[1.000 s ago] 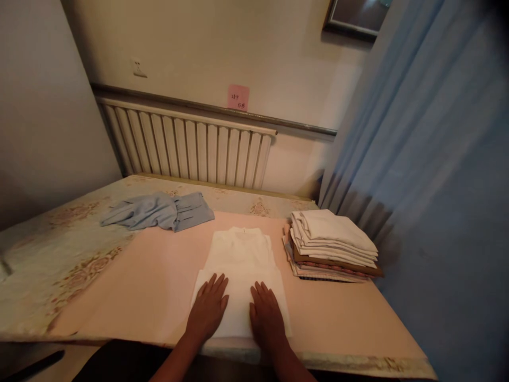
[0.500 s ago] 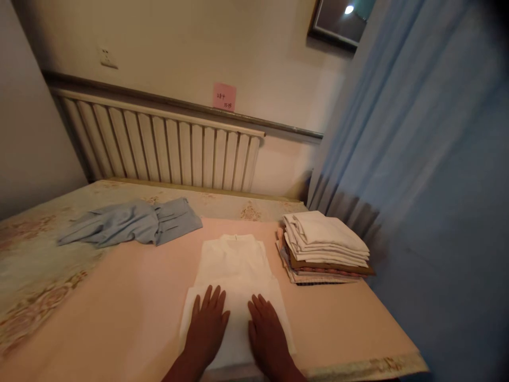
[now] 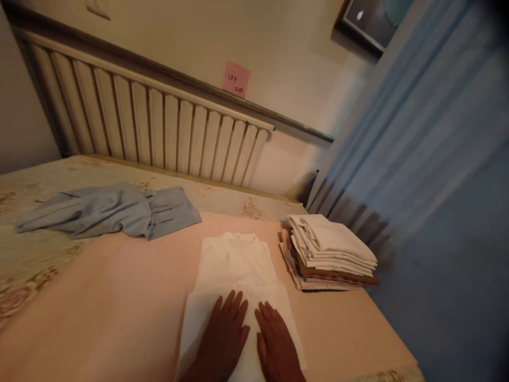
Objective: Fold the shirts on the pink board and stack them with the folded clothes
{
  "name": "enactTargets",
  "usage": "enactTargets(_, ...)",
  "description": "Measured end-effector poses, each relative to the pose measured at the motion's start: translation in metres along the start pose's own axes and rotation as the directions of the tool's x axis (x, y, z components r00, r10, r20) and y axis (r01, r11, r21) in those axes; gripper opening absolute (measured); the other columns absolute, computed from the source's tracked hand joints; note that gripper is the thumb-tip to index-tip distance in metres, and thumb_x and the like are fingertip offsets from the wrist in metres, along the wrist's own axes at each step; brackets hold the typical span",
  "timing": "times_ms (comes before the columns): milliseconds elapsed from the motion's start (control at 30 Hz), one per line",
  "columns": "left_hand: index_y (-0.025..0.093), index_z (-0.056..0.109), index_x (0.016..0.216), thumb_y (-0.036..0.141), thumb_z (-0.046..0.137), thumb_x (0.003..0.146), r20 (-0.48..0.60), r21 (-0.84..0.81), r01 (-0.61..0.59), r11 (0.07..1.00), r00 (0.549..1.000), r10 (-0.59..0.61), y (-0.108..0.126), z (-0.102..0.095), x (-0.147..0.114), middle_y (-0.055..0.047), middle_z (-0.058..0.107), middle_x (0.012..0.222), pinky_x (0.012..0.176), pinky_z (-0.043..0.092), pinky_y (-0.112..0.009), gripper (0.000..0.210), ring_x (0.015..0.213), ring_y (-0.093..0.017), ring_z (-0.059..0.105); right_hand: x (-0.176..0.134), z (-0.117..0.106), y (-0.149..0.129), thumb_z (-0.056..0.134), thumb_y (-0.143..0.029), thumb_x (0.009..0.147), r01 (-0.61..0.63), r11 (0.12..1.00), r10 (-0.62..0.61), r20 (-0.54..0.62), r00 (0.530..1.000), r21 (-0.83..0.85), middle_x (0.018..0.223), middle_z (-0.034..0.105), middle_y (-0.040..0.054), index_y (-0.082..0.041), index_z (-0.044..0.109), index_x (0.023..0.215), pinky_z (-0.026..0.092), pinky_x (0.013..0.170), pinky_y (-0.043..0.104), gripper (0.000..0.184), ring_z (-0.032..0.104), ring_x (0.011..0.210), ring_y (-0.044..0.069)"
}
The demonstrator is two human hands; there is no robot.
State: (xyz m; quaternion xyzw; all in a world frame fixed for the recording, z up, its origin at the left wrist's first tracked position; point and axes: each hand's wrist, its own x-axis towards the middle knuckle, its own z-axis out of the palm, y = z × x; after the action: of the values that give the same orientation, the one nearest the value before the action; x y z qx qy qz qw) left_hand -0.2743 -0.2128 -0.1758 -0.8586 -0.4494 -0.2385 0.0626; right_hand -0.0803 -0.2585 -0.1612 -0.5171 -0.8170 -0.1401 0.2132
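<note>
A white shirt [image 3: 238,262] lies on the pink cloth [image 3: 135,297], its collar at the far end and its lower part layered over the body. My left hand [image 3: 226,331] rests flat on the shirt's lower part with the fingers stretched out. Close beside it, my right hand [image 3: 276,337] also lies palm down on the white fabric, fingers extended. Neither hand grips anything. The shirt's near edge runs out of the frame beneath my wrists.
To the right stands a stack of folded clothes [image 3: 332,249], white ones on top. A crumpled grey-blue garment [image 3: 115,209] lies at the far left on the floral cover [image 3: 63,170]. Behind are a radiator [image 3: 155,127] and a blue curtain [image 3: 421,175].
My left hand has slid to the right over the shirt, nearer to my right hand. The view has tilted and shifted somewhat. The shirt keeps its shape.
</note>
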Motion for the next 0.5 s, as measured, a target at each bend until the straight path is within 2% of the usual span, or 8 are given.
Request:
enactTargets(300, 0.025, 0.047, 0.136, 0.032, 0.044, 0.09, 0.023, -0.076, 0.014, 0.997, 1.0, -0.012, 0.002, -0.014, 0.002, -0.005, 0.047, 0.145, 0.111, 0.03, -0.049, 0.047, 0.135, -0.026, 0.039, 0.001, -0.002, -0.002, 0.045, -0.014, 0.089, 0.011, 0.999, -0.009, 0.029, 1.0, -0.046, 0.144, 0.045, 0.0076, -0.021, 0.038, 0.143, 0.045, 0.103, 0.05, 0.055, 0.039, 0.135, 0.026)
enactTargets(500, 0.024, 0.048, 0.135, 0.024, 0.039, 0.092, 0.009, -0.074, -0.011, 0.997, 1.0, 0.012, -0.002, -0.016, 0.001, -0.004, 0.05, 0.142, 0.111, 0.029, -0.047, 0.044, 0.133, -0.024, 0.041, 0.01, -0.006, -0.028, 0.046, -0.011, 0.087, 0.064, 0.998, -0.063, 0.049, 0.997, -0.015, 0.144, 0.045, 0.0088, -0.019, 0.041, 0.141, 0.038, 0.108, 0.055, 0.055, 0.034, 0.138, 0.028)
